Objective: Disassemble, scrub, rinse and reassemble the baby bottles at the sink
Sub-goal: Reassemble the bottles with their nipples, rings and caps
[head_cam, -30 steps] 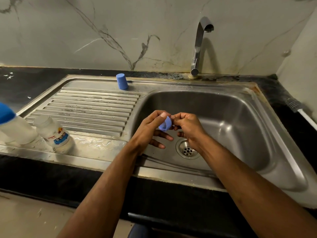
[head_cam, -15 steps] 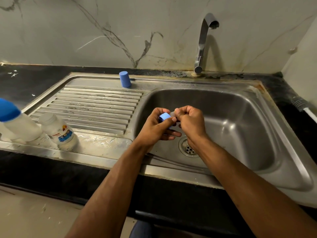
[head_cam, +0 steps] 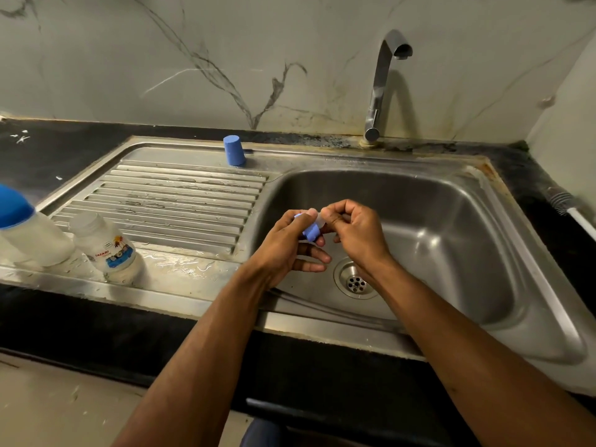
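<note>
Blue collar (head_cam: 311, 232), pale clear teat (head_cam: 318, 218) beside it. Blue cap (head_cam: 234, 151), plain, at the drainboard's back edge. Cloudy white bottle (head_cam: 106, 248), printed label in blue, red and yellow. Second cloudy bottle (head_cam: 30, 232), solid blue top. Steel-grey sink (head_cam: 458, 221), shiny, brown rust stain at the far right corner; ribbed stripes across the drainboard (head_cam: 180, 204). Chrome tap (head_cam: 382, 88). Off-white wall (head_cam: 193, 59), marbled with dark grey veins, yellow-brown grime near the tap base. Black counter (head_cam: 58, 150), white specks at left. White handle (head_cam: 583, 222), grey bristles.
</note>
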